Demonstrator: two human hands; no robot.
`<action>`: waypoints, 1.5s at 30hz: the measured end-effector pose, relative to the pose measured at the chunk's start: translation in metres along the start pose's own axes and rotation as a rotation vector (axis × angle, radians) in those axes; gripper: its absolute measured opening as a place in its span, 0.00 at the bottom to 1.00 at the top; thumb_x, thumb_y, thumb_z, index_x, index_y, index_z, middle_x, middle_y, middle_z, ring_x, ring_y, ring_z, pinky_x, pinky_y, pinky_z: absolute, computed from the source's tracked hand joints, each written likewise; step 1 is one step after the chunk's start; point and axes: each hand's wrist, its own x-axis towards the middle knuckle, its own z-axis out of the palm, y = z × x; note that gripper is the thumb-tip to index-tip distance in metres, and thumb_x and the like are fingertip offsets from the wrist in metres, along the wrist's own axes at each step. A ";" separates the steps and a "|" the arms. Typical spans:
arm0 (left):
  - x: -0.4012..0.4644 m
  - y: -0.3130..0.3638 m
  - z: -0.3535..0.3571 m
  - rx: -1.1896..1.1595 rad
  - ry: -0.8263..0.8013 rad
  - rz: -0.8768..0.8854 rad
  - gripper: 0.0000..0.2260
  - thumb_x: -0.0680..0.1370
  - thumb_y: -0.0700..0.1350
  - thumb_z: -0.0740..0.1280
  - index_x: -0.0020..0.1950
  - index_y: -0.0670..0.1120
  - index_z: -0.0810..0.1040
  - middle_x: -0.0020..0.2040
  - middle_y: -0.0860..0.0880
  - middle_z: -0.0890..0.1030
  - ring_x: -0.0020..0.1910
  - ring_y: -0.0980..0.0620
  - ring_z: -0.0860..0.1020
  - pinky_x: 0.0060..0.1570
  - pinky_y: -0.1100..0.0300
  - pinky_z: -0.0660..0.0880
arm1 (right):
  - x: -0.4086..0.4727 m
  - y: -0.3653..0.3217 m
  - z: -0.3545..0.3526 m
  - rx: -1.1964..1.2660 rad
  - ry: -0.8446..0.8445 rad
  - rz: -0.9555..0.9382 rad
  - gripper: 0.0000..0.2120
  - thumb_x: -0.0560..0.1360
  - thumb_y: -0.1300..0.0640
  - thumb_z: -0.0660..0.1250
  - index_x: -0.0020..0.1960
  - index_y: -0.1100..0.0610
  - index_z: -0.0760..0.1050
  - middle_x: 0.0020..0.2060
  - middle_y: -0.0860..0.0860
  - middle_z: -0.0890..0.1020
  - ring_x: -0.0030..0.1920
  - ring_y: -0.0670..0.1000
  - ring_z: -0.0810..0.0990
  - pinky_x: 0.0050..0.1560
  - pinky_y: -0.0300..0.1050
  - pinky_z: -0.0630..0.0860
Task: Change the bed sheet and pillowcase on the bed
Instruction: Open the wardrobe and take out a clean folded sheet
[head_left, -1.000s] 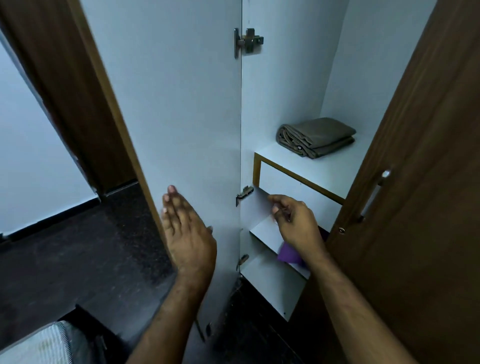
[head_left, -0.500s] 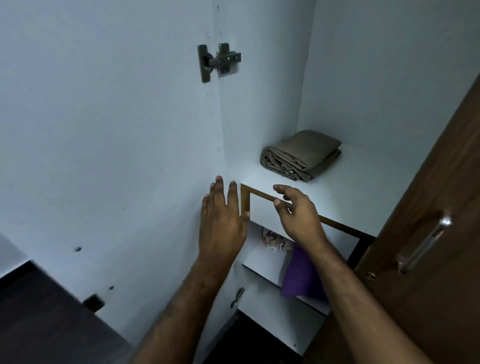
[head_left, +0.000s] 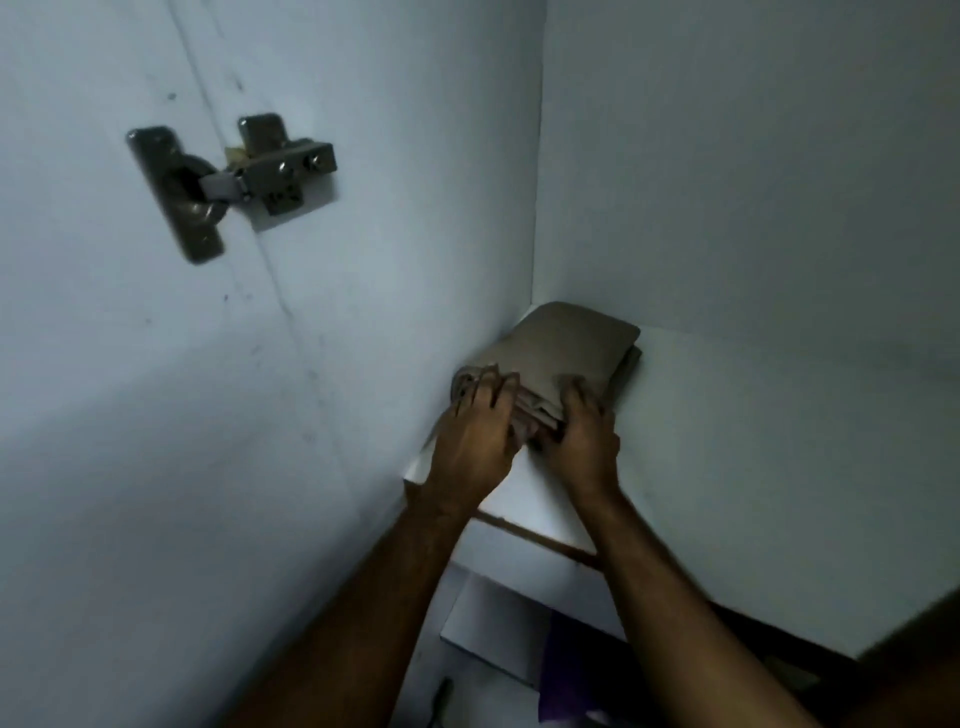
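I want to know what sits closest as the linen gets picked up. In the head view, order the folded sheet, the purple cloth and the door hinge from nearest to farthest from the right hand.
1. Folded sheet, under the right hand.
2. Purple cloth, on the shelf below.
3. Door hinge, up left.

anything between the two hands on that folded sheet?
Head view: only the layered front edge of the folded sheet shows between the left hand and the right hand; both rest on it on the white shelf.
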 end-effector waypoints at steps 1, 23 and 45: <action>0.011 -0.005 0.009 0.018 -0.005 0.002 0.37 0.76 0.52 0.73 0.81 0.47 0.61 0.79 0.40 0.64 0.76 0.38 0.63 0.72 0.41 0.67 | 0.005 0.005 0.005 -0.047 -0.036 -0.005 0.35 0.78 0.48 0.70 0.80 0.46 0.60 0.81 0.48 0.58 0.76 0.59 0.60 0.68 0.58 0.67; -0.120 0.039 -0.013 -0.645 0.292 0.234 0.14 0.81 0.50 0.57 0.40 0.46 0.73 0.35 0.53 0.74 0.35 0.49 0.74 0.37 0.51 0.69 | -0.087 0.007 -0.026 0.924 -0.032 0.418 0.39 0.70 0.53 0.80 0.72 0.53 0.61 0.63 0.50 0.76 0.60 0.54 0.79 0.64 0.55 0.78; -0.389 0.336 -0.045 -1.716 -0.378 -0.989 0.33 0.73 0.73 0.64 0.53 0.44 0.85 0.46 0.41 0.87 0.44 0.41 0.86 0.49 0.44 0.82 | -0.522 0.073 -0.284 0.199 0.052 0.286 0.35 0.68 0.34 0.75 0.68 0.48 0.70 0.57 0.40 0.81 0.57 0.36 0.79 0.55 0.37 0.78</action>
